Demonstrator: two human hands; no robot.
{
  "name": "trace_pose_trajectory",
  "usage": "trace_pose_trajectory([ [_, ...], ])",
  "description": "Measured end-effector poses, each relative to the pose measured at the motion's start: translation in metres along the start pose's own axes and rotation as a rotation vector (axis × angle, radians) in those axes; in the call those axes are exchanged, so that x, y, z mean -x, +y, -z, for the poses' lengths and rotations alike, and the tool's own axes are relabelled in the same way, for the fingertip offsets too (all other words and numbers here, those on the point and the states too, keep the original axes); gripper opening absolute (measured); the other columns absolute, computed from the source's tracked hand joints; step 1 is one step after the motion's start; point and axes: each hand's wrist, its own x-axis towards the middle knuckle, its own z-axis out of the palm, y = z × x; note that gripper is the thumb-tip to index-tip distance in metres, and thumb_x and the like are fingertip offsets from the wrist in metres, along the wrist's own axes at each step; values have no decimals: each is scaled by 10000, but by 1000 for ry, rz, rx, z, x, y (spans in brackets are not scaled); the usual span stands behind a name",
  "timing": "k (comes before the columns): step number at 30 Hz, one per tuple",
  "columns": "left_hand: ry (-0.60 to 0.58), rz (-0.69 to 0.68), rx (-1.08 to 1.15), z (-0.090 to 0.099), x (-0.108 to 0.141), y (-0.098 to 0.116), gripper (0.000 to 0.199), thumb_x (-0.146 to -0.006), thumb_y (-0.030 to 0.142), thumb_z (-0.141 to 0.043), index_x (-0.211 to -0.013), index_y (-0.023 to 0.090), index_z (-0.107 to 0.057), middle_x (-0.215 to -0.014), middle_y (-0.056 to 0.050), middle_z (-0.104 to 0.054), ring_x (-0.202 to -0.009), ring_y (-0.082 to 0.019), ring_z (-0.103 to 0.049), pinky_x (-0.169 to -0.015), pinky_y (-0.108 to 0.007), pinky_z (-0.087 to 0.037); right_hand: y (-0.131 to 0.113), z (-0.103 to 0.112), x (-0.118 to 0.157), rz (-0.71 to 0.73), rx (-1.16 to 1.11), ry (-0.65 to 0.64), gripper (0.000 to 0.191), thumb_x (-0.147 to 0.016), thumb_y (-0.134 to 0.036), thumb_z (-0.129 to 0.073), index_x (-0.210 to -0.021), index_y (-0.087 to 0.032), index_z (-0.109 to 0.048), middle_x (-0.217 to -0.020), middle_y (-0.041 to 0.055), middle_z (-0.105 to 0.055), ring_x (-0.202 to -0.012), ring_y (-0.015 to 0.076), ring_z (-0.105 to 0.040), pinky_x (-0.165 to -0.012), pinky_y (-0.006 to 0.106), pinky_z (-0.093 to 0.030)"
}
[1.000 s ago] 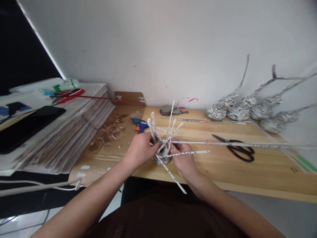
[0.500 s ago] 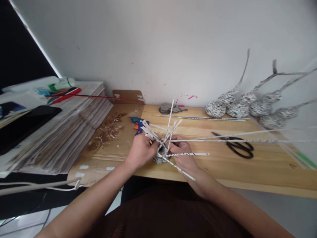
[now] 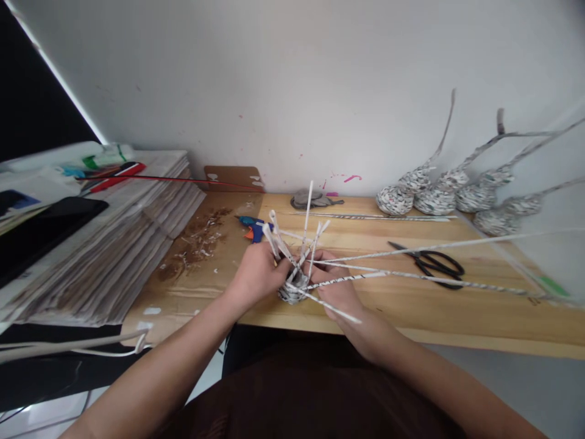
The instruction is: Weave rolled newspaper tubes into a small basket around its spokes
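Observation:
Between my hands sits a small woven paper basket [image 3: 293, 292], made of rolled newsprint, close to the table's front edge. Thin paper tubes fan up and outward from its rim. My left hand [image 3: 262, 271] is closed at the basket's left rim, thumb and fingers pinching by the upright tubes. On the other side my right hand [image 3: 333, 283] is closed round the base of the tubes, its fingertips partly hidden behind them. Two long paper tubes [image 3: 439, 281] run from there far to the right, over black-handled scissors [image 3: 441, 265].
A blue glue gun [image 3: 251, 227] lies behind my left hand on stained cardboard [image 3: 183, 280]. Stacked paper [image 3: 159, 225] with a phone [image 3: 57, 225] on top stands left. Several finished woven paper pieces [image 3: 395, 200] line the wall at the right, and a grey cloth-like item [image 3: 315, 199] lies behind.
The lower long tube has swung down toward me on the right and now crosses the scissors' handles. The upright tubes by my left hand have shifted slightly. Both hands stay at the basket.

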Motion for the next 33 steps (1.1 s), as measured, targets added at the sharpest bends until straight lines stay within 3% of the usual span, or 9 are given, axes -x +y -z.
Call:
trace_pose_trajectory([
  [5,73,-7,-69,-4,4,0,152,-819,232,-590,-799,175,-729,-818,-65,-765,-810,-232,-710,-727,-298,-500,3,5,-1,-29,-29,-19,239,-675,-337,-805,-798,-186,-667,-648,-14,-671,-557,135,-596,-553,259,-474],
  [11,-3,1,102,-1,-2,-1,139,-794,229,-628,-877,170,-723,-862,-46,-762,-820,-206,-703,-761,-297,-520,-6,9,-4,110,185,-1,182,-715,-332,-766,-799,-197,-676,-757,30,-723,-681,184,-658,-653,302,-522],
  [17,-272,-66,488,8,-6,1,426,-710,247,-784,-1104,148,-658,-987,-64,-739,-873,-198,-690,-819,-320,-550,-20,17,-13,67,227,-75,192,-708,-334,-765,-815,-186,-707,-759,48,-744,-659,189,-668,-634,316,-525],
  [26,-262,-174,495,9,-7,12,803,-559,311,-917,-1281,178,-591,-1244,-129,-669,-1149,-285,-626,-990,-410,-499,-47,19,-42,-6,341,-179,169,-643,-292,-788,-748,-164,-757,-661,26,-729,-573,170,-639,-554,291,-500],
  [31,-362,-78,642,20,-14,4,675,-743,275,-782,-1370,219,-541,-1340,-143,-634,-1212,-283,-612,-992,-445,-519,-55,23,-57,-35,303,-250,154,-611,-277,-798,-714,-169,-759,-635,24,-723,-538,155,-621,-525,275,-486],
  [33,-394,-35,653,24,-20,-4,566,-775,253,-740,-1322,228,-596,-1302,-127,-667,-1204,-276,-623,-1002,-451,-516,-59,26,-63,-49,303,-276,143,-589,-266,-801,-674,-166,-746,-585,13,-699,-506,144,-598,-502,264,-467],
])
